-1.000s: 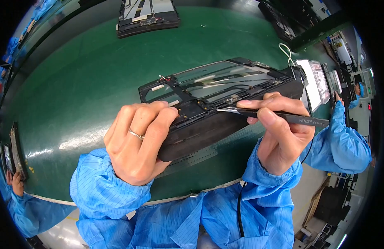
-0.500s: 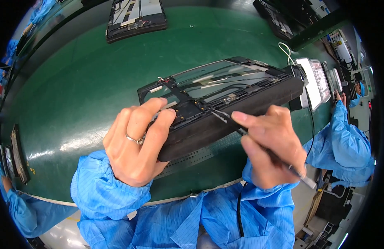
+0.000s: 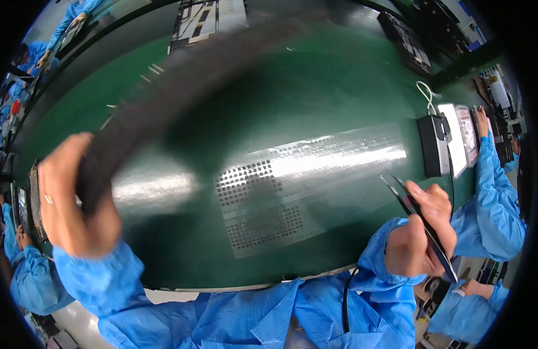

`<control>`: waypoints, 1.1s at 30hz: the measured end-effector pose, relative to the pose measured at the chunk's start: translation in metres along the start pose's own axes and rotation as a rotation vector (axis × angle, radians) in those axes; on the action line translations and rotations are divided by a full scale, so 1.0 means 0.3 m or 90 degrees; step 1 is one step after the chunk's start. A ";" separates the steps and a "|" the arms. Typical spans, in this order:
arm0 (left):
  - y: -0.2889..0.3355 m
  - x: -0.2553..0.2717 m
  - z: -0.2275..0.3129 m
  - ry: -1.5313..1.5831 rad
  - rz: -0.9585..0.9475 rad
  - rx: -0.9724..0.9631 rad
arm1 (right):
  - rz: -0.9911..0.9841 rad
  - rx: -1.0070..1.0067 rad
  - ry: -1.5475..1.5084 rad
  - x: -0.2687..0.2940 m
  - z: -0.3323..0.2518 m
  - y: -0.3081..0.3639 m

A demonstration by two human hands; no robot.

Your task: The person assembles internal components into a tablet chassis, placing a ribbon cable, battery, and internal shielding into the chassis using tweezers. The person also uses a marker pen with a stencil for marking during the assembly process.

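Note:
My left hand [image 3: 77, 203] is closed round the near end of a long black block [image 3: 164, 96], which is lifted off the green table and slants up toward the far side. Motion smears both, and the open-framed electronic unit seen on the block earlier is turned out of sight. In my right hand [image 3: 423, 232], at the right, is a pair of tweezers [image 3: 442, 256] with its two tips slightly apart, pointing up and left, and nothing visible between them. Between my hands lies a clear plastic sheet [image 3: 333, 195] with rows of small black squares at its left part.
A black box [image 3: 433, 148] with a white cable stands at the right, beside a white panel. Another framed unit [image 3: 214, 23] lies at the far edge, and a dark one [image 3: 405, 43] at the far right. Co-workers in blue sleeves [image 3: 496, 192] sit on both sides.
My left hand has swung the black block up and to the left, uncovering the clear sheet. My right hand has moved right with the tweezers, away from the unit.

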State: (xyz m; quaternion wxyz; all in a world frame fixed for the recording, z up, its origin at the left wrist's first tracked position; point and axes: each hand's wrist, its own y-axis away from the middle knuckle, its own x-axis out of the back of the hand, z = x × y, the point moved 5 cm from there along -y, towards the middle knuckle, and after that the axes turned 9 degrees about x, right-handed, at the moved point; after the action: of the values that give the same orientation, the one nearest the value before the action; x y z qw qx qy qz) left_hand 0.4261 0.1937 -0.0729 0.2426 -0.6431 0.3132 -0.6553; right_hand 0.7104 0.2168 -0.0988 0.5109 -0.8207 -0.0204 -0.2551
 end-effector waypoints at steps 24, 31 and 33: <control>-0.124 -0.735 -0.685 -0.058 -0.255 0.193 | -0.120 -0.521 -0.333 -0.335 0.197 0.080; -0.080 -0.942 -0.654 0.235 -0.164 0.446 | -0.091 -0.589 -0.394 -0.367 0.207 0.109; -0.086 -0.955 -0.639 0.374 -0.109 0.477 | -0.092 -0.603 -0.394 -0.366 0.203 0.112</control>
State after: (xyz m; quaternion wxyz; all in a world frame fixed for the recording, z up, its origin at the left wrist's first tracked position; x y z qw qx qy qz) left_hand 0.2533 0.4368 -0.2478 0.3044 -0.3228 0.0567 -0.8944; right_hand 0.6490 0.2774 -0.1962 0.0385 -0.9932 -0.1084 -0.0183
